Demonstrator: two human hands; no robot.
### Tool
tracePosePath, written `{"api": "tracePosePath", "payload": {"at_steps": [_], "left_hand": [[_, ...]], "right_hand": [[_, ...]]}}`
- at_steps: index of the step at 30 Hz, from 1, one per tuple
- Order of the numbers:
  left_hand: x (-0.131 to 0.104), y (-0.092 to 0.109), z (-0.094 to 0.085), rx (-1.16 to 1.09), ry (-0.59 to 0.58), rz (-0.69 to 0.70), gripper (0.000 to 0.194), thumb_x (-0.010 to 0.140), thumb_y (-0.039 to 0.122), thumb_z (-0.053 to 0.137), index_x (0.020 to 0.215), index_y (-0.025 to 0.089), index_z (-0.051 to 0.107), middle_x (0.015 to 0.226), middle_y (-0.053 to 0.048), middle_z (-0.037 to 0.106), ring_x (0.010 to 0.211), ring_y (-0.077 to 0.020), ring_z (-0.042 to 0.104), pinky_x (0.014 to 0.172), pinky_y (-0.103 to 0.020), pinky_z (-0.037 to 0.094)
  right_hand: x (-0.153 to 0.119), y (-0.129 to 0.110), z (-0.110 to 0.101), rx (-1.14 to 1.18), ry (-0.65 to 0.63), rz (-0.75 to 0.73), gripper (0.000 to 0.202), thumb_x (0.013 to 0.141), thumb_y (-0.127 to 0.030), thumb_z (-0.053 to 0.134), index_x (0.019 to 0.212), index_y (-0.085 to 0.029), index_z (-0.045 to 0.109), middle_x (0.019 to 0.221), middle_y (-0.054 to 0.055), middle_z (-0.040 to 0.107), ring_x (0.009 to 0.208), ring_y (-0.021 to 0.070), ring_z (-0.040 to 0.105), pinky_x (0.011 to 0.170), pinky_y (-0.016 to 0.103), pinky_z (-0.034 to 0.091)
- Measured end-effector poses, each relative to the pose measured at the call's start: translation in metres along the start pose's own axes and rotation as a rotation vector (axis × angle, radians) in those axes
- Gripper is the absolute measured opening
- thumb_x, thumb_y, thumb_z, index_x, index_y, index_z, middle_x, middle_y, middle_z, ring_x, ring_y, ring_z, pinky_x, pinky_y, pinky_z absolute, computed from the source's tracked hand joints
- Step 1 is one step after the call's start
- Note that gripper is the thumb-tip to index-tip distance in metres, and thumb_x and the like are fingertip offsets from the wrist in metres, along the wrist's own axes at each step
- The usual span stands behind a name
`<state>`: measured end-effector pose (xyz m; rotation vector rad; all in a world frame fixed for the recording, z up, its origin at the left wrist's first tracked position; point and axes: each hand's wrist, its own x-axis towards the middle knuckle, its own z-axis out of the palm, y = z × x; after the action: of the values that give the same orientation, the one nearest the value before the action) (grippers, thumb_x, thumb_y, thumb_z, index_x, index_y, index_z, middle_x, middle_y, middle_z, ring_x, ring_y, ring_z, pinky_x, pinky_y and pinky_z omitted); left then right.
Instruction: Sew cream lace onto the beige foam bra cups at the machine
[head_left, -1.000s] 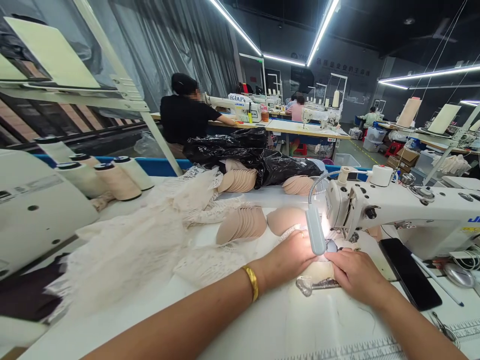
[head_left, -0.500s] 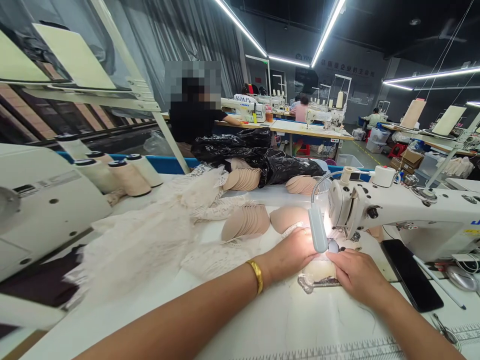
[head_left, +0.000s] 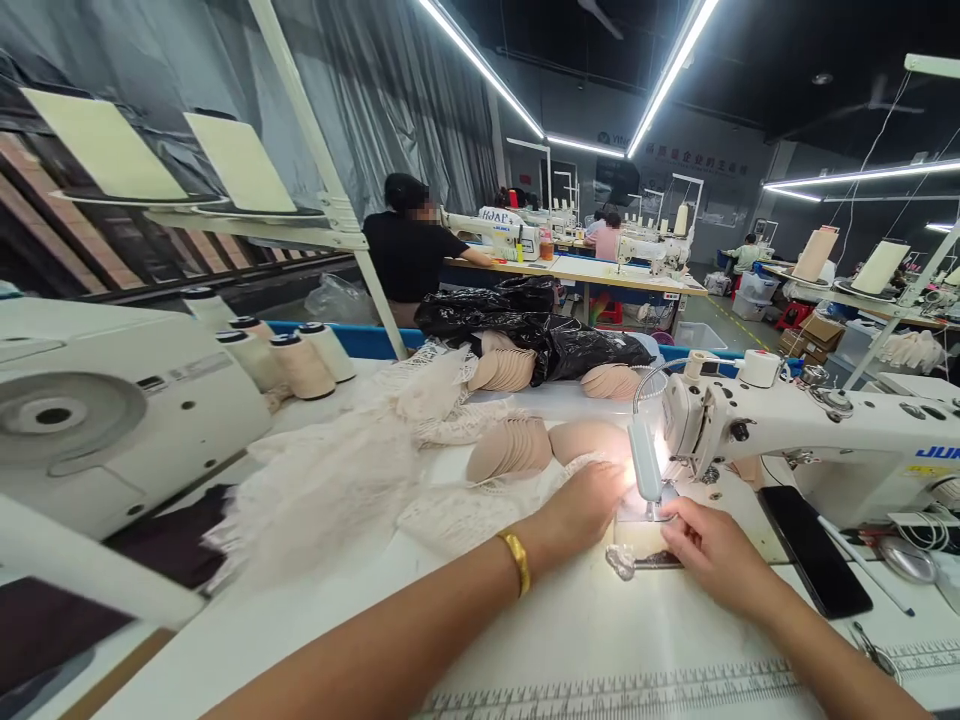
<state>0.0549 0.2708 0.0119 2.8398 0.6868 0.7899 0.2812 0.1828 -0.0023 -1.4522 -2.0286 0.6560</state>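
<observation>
Head cam: L hand (head_left: 589, 500) by lit needle area, fingers curled, grip unclear; R hand (head_left: 709, 550) part-curled nr lamp (head_left: 646, 462), hold unclear.

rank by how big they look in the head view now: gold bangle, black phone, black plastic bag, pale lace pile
1. pale lace pile
2. black plastic bag
3. black phone
4. gold bangle
</observation>
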Motion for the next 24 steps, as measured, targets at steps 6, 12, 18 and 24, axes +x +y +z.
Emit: {"api": "tracePosePath", "payload": {"at_steps": [6, 12, 18, 24], "left_hand": [[-0.083, 0.082, -0.005, -0.842, -0.105, -0.328, 0.03, 0.097, 0.041, 0.07, 0.123, 0.027, 0.067, 0.121, -0.009, 0.074, 0.111, -0.0259, 0.069, 0.099, -0.042, 0.056], [-0.083, 0.12, 0.007, -1.787, 0.322, -0.869, 0.057, 0.087, 0.058, 0.081, 0.124, 0.016, 0.072, 0.126, -0.017, 0.074, 0.119, -0.0301, 0.069, 0.107, -0.04, 0.051], [-0.063, 0.121, -0.012, -1.737, 0.46, -0.85, 0.041, 0.08, 0.041, 0.091, 0.11, 0.015, 0.079, 0.111, -0.012, 0.079, 0.108, -0.0297, 0.071, 0.098, -0.037, 0.054], [-0.069, 0.13, -0.01, -1.822, 0.328, -0.818, 0.051, 0.077, 0.039, 0.094, 0.122, 0.019, 0.08, 0.12, -0.013, 0.079, 0.113, -0.0324, 0.072, 0.103, -0.042, 0.055]], "right_hand": [[-0.005, -0.036, 0.024, 0.713, 0.038, 0.223, 0.049, 0.092, -0.053, 0.07, 0.127, -0.027, 0.047, 0.079, -0.004, 0.065, 0.074, 0.0204, 0.063, 0.069, 0.031, 0.05], [-0.057, -0.059, 0.068, 0.869, 0.29, 0.217, 0.064, 0.093, -0.056, 0.075, 0.144, -0.03, 0.046, 0.087, -0.002, 0.066, 0.081, 0.02, 0.064, 0.078, 0.032, 0.052], [-0.085, -0.067, 0.066, 0.605, 0.225, 0.125, 0.039, 0.097, -0.06, 0.068, 0.122, -0.03, 0.074, 0.11, 0.006, 0.074, 0.099, 0.0255, 0.068, 0.092, 0.035, 0.054], [-0.063, -0.061, 0.04, 0.839, 0.226, 0.322, 0.061, 0.094, -0.072, 0.065, 0.14, -0.033, 0.069, 0.145, 0.007, 0.067, 0.141, 0.0318, 0.055, 0.119, 0.047, 0.042]]}}
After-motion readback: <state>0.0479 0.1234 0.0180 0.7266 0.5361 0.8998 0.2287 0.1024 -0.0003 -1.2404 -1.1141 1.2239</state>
